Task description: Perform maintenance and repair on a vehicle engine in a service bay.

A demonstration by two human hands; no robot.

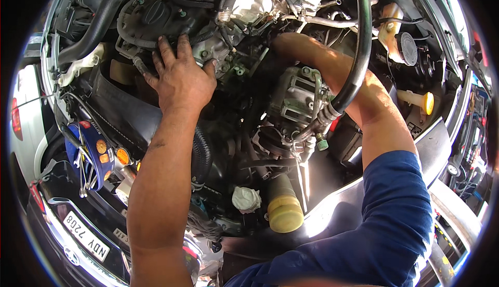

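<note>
My left hand rests on the engine with its fingers spread. Its fingertips touch the edge of the black engine cover, near a corrugated hose and an oil filler cap. My right arm reaches down into the engine bay behind a metal compressor-like unit. The right hand itself is hidden among the dark parts, so its fingers and anything in them do not show. A thick black hose passes over my right forearm and joins a fitting beside the unit.
A yellow-capped filler neck stands at the near edge beside a white-wrapped opening. A blue tray with several wrenches lies at the left. A yellow cap and a fluid reservoir are at the right. Parked cars surround the bay.
</note>
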